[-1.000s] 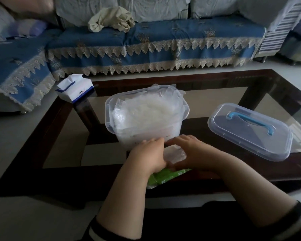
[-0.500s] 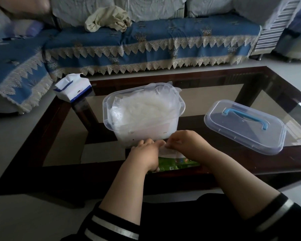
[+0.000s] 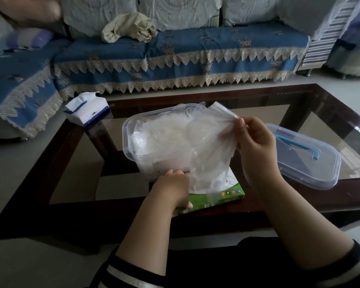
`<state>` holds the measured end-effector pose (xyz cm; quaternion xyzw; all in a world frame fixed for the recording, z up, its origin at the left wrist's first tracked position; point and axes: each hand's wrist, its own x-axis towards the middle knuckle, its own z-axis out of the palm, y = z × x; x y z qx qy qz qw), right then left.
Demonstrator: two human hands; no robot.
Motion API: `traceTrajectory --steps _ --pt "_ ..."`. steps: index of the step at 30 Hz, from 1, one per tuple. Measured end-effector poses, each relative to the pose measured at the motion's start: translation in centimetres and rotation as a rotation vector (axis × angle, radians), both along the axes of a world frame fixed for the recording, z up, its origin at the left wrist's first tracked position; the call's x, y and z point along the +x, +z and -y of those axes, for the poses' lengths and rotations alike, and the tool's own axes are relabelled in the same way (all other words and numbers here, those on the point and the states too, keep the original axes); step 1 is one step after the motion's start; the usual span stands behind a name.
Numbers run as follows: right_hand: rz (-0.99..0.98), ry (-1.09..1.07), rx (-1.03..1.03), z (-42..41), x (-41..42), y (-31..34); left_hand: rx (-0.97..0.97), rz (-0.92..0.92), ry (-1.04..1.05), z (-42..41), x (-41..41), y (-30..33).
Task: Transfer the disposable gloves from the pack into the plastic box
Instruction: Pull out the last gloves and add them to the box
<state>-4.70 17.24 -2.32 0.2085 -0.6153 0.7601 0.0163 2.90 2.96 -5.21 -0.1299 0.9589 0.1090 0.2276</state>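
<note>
Behind the glass-topped desk [image 3: 299,113] runs a blue sofa [image 3: 175,57] with lace trim. At the desk's left corner sits a tissue pack [image 3: 86,109]. Next, the left hand [image 3: 171,189] grips the green glove pack [image 3: 214,199], just in front of the glove-filled plastic box [image 3: 129,138]. The right hand [image 3: 256,142] pinches clear gloves [image 3: 208,150] raised over both. Farthest right lies the lid [image 3: 305,156].
</note>
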Motion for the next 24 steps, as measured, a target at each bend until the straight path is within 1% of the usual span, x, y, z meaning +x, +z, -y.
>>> traceTrajectory --steps 2,4,6,7,8,9,10,11,13,16,18,20,22,24 --pt "-0.003 -0.034 -0.027 0.0 -0.4 0.2 0.098 -0.068 -0.002 0.5 0.0 0.9" --pt "-0.006 -0.068 -0.001 -0.1 -0.8 0.2 0.306 -0.203 0.085 1.3 -0.1 1.9" --pt "-0.023 -0.068 0.038 0.0 -0.9 0.1 0.589 -0.402 0.261 1.8 0.0 3.2" --pt "-0.038 -0.064 0.057 0.0 -0.9 0.0 0.693 -0.527 0.327 1.7 0.0 3.9" --pt "-0.051 -0.058 0.075 0.1 -0.8 0.1 0.744 -0.667 0.36 1.6 -0.1 4.5" --pt "-0.063 -0.05 0.095 0.2 -0.7 0.1 0.785 -0.782 0.366 1.5 -0.3 5.1" --pt "-0.072 -0.037 0.112 0.2 -0.6 0.1 0.835 -0.846 0.337 1.3 -0.6 5.6" --pt "-0.084 -0.023 0.132 0.4 -0.6 -0.1 0.881 -0.861 0.291 1.3 -0.9 5.9" --pt "-0.109 0.012 0.17 0.7 -0.6 -0.3 0.897 -0.839 0.204 1.1 -1.6 6.3" --pt "-0.095 0.082 0.185 1.0 -0.6 -0.6 0.771 -0.919 0.106 1.0 -2.7 6.1" --pt "-0.023 0.154 0.186 0.9 -0.9 -0.6 0.772 -0.949 0.064 1.1 -3.2 5.9" --pt "0.133 0.266 0.224 0.7 -1.4 -0.5 0.754 -0.945 0.032 1.3 -3.5 6.0" --pt "0.252 0.403 0.352 0.2 -2.0 -0.4 0.732 -0.931 0.007 1.6 -3.7 6.0" --pt "0.274 0.531 0.506 -0.4 -2.2 0.0 0.746 -0.932 0.001 1.6 -3.6 6.1"
